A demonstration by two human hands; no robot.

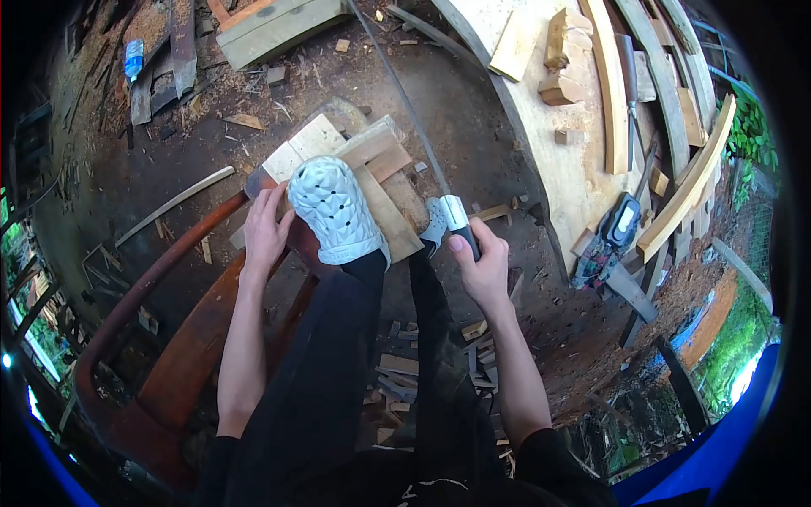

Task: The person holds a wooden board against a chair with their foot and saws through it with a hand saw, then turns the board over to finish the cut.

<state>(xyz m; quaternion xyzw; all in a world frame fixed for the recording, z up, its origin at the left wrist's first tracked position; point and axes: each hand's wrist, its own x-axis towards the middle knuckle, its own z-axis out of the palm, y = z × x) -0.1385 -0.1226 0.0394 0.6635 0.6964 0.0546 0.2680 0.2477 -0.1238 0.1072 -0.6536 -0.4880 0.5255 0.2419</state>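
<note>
My right hand (486, 262) is wrapped round the black handle of a long, narrow-bladed saw (405, 106), its thumb along the grip below a pale collar. The blade points away, up and to the left. My left hand (268, 224) lies beside my pale foam clog (332, 203), thumb and fingers apart, fingertips at the end of a reddish wooden chair arm (182, 241) and the edge of a light board (317, 138). The clog presses on stacked wood, with a flat board (384, 215) under its right side. My other clog (434, 221) stands on the ground.
To the right, a workbench (541, 156) carries wood blocks (566, 51), curved strips (608, 84), a dark-handled tool (628, 76) and a black device (621, 220) on cloth. Offcuts (397, 367) lie below my legs. A water bottle (133, 59) and a beam (279, 34) are at upper left.
</note>
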